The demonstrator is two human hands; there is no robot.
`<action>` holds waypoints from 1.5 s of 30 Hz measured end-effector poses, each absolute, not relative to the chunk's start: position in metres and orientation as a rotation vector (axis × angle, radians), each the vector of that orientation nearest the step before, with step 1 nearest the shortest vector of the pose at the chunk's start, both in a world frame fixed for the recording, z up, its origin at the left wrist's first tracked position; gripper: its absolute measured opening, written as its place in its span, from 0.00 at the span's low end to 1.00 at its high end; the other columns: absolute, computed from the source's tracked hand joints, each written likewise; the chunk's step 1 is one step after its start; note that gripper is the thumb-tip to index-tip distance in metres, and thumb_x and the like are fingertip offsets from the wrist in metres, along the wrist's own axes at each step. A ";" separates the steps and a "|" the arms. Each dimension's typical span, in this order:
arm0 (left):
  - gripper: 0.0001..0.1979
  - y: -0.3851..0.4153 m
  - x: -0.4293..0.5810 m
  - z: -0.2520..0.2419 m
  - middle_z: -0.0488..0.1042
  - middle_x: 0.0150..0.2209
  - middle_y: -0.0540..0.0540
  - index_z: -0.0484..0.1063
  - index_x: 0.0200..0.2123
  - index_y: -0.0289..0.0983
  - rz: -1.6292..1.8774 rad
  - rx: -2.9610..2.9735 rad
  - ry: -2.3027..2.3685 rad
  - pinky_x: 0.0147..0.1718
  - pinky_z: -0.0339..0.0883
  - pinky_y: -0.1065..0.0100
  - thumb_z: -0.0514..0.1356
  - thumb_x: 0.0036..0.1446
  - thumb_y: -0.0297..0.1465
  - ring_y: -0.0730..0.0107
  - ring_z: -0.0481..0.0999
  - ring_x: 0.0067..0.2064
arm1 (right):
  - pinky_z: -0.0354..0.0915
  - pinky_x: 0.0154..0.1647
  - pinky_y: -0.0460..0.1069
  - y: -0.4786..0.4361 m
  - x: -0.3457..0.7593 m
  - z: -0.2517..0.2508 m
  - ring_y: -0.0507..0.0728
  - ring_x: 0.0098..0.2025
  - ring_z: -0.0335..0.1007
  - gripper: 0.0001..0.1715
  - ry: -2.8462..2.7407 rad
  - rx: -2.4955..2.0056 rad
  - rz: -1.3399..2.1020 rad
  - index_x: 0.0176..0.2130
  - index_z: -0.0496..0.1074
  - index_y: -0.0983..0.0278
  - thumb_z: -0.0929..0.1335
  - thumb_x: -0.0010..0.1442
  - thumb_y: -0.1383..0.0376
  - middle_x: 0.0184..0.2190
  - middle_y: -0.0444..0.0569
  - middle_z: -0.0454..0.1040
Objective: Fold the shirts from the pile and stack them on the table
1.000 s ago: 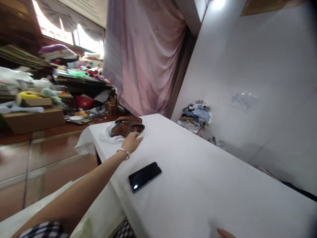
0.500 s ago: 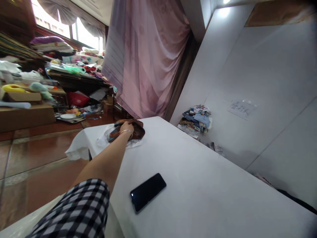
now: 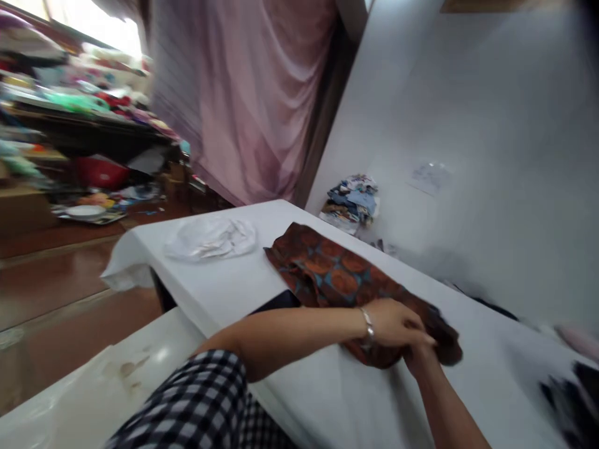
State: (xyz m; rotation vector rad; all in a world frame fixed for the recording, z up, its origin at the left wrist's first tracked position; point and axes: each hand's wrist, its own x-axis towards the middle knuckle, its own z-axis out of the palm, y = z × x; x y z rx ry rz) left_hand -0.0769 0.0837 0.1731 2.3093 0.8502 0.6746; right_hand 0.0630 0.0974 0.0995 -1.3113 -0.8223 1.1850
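Note:
A brown cloth (image 3: 344,274) with an orange and teal pattern stretches over the white table (image 3: 224,280). My left hand (image 3: 395,321), with a bracelet at the wrist, is closed on its near right part. Close against it, my right hand (image 3: 421,352) is at the same cloth, its fingers mostly hidden behind my left hand and the fabric. The dark phone (image 3: 279,301) lies partly covered by my left forearm. A crumpled clear plastic bag (image 3: 213,239) rests at the table's far left.
Folded clothes (image 3: 350,202) are piled beyond the table's far edge, by the white wall. A pink curtain (image 3: 253,93) hangs behind. At the left are a cluttered bench, a cardboard box (image 3: 23,215) and a tiled floor. Dark items lie at the right edge.
The brown cloth has come off the plastic bag and moved right, spread out longer. My left hand moved right with it, and my right hand has come into view. The view has shifted.

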 end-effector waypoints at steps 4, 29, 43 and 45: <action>0.16 0.110 -0.118 0.157 0.80 0.39 0.49 0.78 0.40 0.40 0.700 2.270 1.219 0.39 0.68 0.71 0.54 0.59 0.41 0.68 0.77 0.40 | 0.73 0.43 0.51 0.076 0.128 0.092 0.57 0.37 0.78 0.11 -0.519 -1.176 1.172 0.35 0.75 0.64 0.71 0.51 0.60 0.34 0.49 0.80; 0.19 0.212 -0.032 0.152 0.73 0.48 0.38 0.76 0.44 0.36 0.436 2.603 1.665 0.44 0.65 0.60 0.47 0.62 0.35 0.56 0.73 0.48 | 0.72 0.28 0.49 -0.064 0.317 0.047 0.58 0.32 0.76 0.20 -0.615 -1.391 1.134 0.39 0.76 0.64 0.76 0.43 0.63 0.35 0.50 0.80; 0.19 0.282 0.000 0.284 0.78 0.43 0.37 0.73 0.45 0.22 1.160 2.073 1.605 0.45 0.67 0.64 0.51 0.61 0.32 0.69 0.75 0.44 | 0.74 0.29 0.47 -0.041 0.350 0.093 0.53 0.30 0.76 0.18 -0.516 -1.143 1.055 0.40 0.75 0.62 0.70 0.47 0.74 0.34 0.45 0.80; 0.20 0.288 0.004 0.305 0.77 0.45 0.37 0.69 0.49 0.20 1.269 1.975 1.536 0.41 0.70 0.66 0.51 0.61 0.30 0.72 0.76 0.42 | 0.76 0.34 0.49 -0.025 0.363 0.119 0.54 0.33 0.77 0.18 -0.544 -1.056 0.949 0.39 0.74 0.61 0.68 0.46 0.76 0.35 0.44 0.80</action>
